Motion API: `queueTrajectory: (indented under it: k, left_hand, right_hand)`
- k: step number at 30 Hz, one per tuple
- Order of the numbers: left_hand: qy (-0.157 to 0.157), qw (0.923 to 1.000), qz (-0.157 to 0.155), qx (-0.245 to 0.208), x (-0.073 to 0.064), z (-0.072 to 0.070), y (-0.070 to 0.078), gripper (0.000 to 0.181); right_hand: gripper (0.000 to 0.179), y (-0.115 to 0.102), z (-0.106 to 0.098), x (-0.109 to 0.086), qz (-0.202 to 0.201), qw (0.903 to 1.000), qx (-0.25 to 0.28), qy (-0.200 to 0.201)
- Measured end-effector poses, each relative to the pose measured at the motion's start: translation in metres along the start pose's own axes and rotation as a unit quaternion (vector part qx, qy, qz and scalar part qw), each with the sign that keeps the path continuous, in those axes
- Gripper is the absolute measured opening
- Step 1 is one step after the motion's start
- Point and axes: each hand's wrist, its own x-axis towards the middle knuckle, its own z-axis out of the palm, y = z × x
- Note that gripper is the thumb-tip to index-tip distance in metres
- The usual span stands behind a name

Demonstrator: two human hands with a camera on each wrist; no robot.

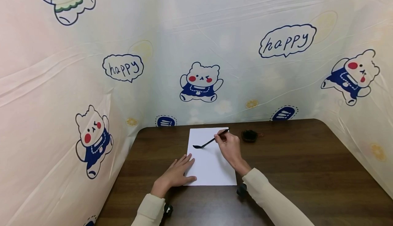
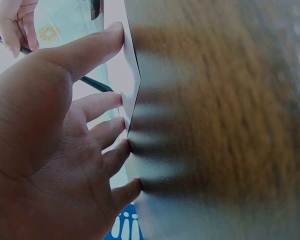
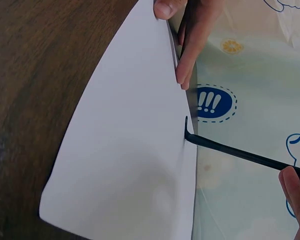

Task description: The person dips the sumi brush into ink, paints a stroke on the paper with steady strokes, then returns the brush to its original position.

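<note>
A white sheet of paper [image 1: 212,171] lies on the brown wooden table. My right hand [image 1: 230,148] is over the upper right part of the sheet and pinches a thin black writing brush [image 1: 208,142] by its handle. The brush slants down to the left, its dark tip bent sideways at the paper's surface, as the right wrist view [image 3: 187,131] also has it. At the sheet's lower left edge rests my left hand [image 1: 175,174], its fingers spread, thumb and fingertips on the paper and table.
A small dark dish [image 1: 249,136] with black contents stands right of the paper's top corner, a reddish handle to its right. Patterned cloth walls [image 1: 239,69] enclose the table [image 1: 291,164] at the back and both sides.
</note>
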Motion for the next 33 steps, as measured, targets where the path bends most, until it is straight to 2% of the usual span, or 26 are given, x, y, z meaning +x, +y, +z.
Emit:
queueTrajectory:
  k: [14, 27, 33]
  left_hand:
    - [0.001, 1.0, 0.007, -0.006, -0.001, 0.0, 0.0, 0.081]
    - [-0.001, 1.0, 0.005, -0.006, -0.001, -0.002, 0.002, 0.082]
    - [-0.004, 1.0, -0.001, 0.001, -0.001, -0.002, 0.002, 0.083]
  right_hand:
    - [0.007, 0.004, -0.013, 0.0, 0.022, 0.9997, 0.014, -0.004]
    - [0.007, 0.008, -0.025, 0.0, 0.009, 1.0, 0.004, 0.002]
    - [0.007, 0.01, -0.031, -0.001, 0.018, 0.9998, 0.003, 0.002]
